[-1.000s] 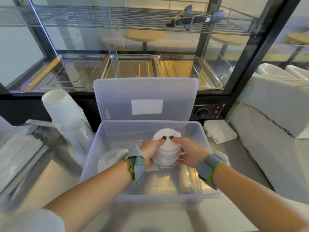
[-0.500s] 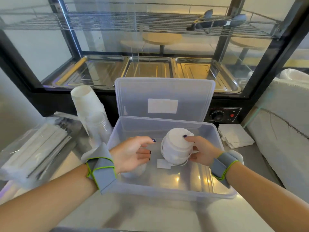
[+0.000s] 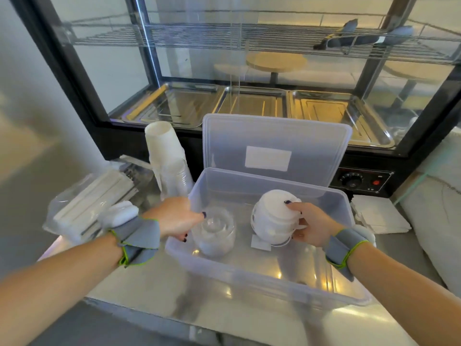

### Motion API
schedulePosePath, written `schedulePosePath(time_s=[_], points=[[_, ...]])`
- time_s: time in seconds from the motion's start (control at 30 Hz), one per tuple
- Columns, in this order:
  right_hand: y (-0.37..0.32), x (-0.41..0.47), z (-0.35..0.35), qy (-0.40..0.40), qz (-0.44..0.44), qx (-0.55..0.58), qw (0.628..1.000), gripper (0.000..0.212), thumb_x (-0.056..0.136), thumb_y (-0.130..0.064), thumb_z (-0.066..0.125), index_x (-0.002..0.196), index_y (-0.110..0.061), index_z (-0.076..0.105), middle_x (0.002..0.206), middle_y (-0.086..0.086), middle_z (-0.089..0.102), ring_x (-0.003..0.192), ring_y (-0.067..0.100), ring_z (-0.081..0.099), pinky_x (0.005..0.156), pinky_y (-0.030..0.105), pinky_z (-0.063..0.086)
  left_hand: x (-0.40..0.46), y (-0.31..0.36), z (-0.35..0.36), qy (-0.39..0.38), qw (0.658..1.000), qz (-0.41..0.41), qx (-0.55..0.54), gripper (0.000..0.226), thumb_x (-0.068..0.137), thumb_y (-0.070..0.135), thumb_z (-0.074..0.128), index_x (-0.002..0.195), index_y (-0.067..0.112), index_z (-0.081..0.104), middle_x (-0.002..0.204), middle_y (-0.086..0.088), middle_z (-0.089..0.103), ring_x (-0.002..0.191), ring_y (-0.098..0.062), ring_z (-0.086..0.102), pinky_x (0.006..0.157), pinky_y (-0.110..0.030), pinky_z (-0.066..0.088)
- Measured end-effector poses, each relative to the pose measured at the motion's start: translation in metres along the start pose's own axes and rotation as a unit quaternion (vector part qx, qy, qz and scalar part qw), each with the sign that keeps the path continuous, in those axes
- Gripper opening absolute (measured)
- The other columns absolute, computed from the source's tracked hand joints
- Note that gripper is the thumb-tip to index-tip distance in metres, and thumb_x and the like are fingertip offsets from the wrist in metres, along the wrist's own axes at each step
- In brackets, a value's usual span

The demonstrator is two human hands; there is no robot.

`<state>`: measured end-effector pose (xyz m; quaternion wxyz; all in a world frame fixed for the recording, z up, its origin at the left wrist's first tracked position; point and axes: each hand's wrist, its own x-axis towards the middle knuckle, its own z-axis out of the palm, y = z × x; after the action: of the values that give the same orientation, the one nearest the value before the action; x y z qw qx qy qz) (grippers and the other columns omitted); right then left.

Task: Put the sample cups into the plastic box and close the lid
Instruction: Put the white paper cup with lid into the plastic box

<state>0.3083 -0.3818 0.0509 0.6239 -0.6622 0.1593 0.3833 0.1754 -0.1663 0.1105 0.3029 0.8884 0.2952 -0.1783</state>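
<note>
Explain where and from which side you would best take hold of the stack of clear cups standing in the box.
Probably grip the clear cup stack around its round side wall near the rim, coming from above on the left, where the left hand already is. It stands roughly upright, and the box wall blocks a low sideways approach.

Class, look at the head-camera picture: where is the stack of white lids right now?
The stack of white lids sits inside the clear plastic box, toward its right side, under the right hand and right of the clear cups.

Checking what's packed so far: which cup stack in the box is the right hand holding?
The white stack, on the right side of the box; the right hand grips it. The clear stack sits beside the left hand.
</note>
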Motion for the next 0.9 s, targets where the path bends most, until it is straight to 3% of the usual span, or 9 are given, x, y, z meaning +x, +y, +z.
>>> schedulePosePath(time_s=[0.13,0.23,0.33,0.5,0.73,0.8,0.83,0.87,0.9], points=[[0.001,0.002,-0.001,-0.004,-0.006,0.013,1.0,0.009,0.091,-0.02,0.053,0.092,-0.011,0.051,0.07,0.007,0.044,0.058,0.019,0.043,0.055,0.029,0.04,0.011,0.0,0.015,-0.052,0.992,-0.081,-0.086,0.032,0.09,0.032,0.053,0.071,0.006,0.053,0.114,-0.027,0.068,0.059,-0.025,0.063,0.055,-0.021,0.053],[0.003,0.006,-0.002,-0.007,-0.012,0.024,1.0,0.021,0.089,-0.021,0.054,0.107,-0.011,0.049,0.077,0.009,0.05,0.066,0.022,0.05,0.06,0.031,0.044,0.022,0.001,0.031,-0.083,0.953,-0.148,-0.252,0.05,0.091,0.024,0.054,0.13,-0.004,0.042,0.134,-0.037,0.047,0.11,-0.046,0.059,0.09,-0.041,0.051],[0.004,0.007,-0.002,-0.011,-0.01,0.025,1.0,0.023,0.089,-0.022,0.055,0.109,-0.012,0.049,0.077,0.008,0.052,0.065,0.022,0.051,0.056,0.031,0.043,0.032,0.003,0.038,-0.113,0.895,-0.198,-0.385,0.076,0.089,0.025,0.058,0.148,0.002,0.015,0.146,-0.034,0.031,0.131,-0.047,0.04,0.105,-0.049,0.039],[0.004,0.008,-0.004,-0.014,-0.004,0.026,1.0,0.02,0.09,-0.022,0.053,0.107,-0.012,0.049,0.076,0.007,0.052,0.064,0.021,0.051,0.053,0.03,0.041,0.046,0.003,0.049,-0.113,0.852,-0.245,-0.449,0.082,0.087,0.022,0.062,0.148,0.001,0.012,0.152,-0.027,0.023,0.134,-0.047,0.035,0.107,-0.055,0.035],[0.006,0.011,-0.006,-0.005,-0.001,0.039,0.999,0.029,0.087,-0.025,0.058,0.11,-0.011,0.049,0.081,0.008,0.049,0.068,0.021,0.049,0.061,0.031,0.045,0.053,0.01,0.051,-0.109,0.841,-0.212,-0.486,0.069,0.089,0.012,0.058,0.146,0.006,0.021,0.155,-0.019,0.016,0.131,-0.045,0.039,0.106,-0.053,0.037],[0.006,0.013,-0.006,-0.007,0.004,0.043,0.999,0.029,0.087,-0.024,0.059,0.11,-0.011,0.049,0.081,0.008,0.049,0.068,0.021,0.05,0.062,0.032,0.045,0.052,0.017,0.05,-0.07,0.814,-0.236,-0.526,0.063,0.089,0.014,0.058,0.144,0.014,0.026,0.156,-0.019,0.017,0.132,-0.044,0.04,0.11,-0.048,0.032],[0.006,0.013,-0.006,-0.007,0.005,0.046,0.999,0.029,0.087,-0.024,0.059,0.111,-0.011,0.049,0.082,0.008,0.049,0.069,0.022,0.05,0.063,0.032,0.046,0.054,0.019,0.044,-0.013,0.769,-0.266,-0.581,0.056,0.087,0.018,0.061,0.134,0.025,0.032,0.156,-0.017,0.021,0.134,-0.04,0.039,0.114,-0.041,0.027],[0.005,0.013,-0.005,-0.009,0.004,0.048,0.999,0.03,0.087,-0.023,0.058,0.111,-0.011,0.049,0.082,0.009,0.05,0.07,0.022,0.051,0.063,0.032,0.046,0.051,0.016,0.045,-0.01,0.793,-0.249,-0.556,0.051,0.084,0.022,0.064,0.119,0.037,0.03,0.154,-0.013,0.028,0.135,-0.033,0.039,0.113,-0.031,0.025],[0.005,0.013,-0.005,-0.01,0.005,0.051,0.999,0.03,0.087,-0.023,0.058,0.112,-0.011,0.049,0.083,0.009,0.05,0.071,0.023,0.051,0.063,0.032,0.046,0.055,0.018,0.045,-0.013,0.865,-0.207,-0.456,0.046,0.083,0.024,0.065,0.105,0.04,0.028,0.152,-0.01,0.034,0.132,-0.027,0.042,0.108,-0.022,0.028]])
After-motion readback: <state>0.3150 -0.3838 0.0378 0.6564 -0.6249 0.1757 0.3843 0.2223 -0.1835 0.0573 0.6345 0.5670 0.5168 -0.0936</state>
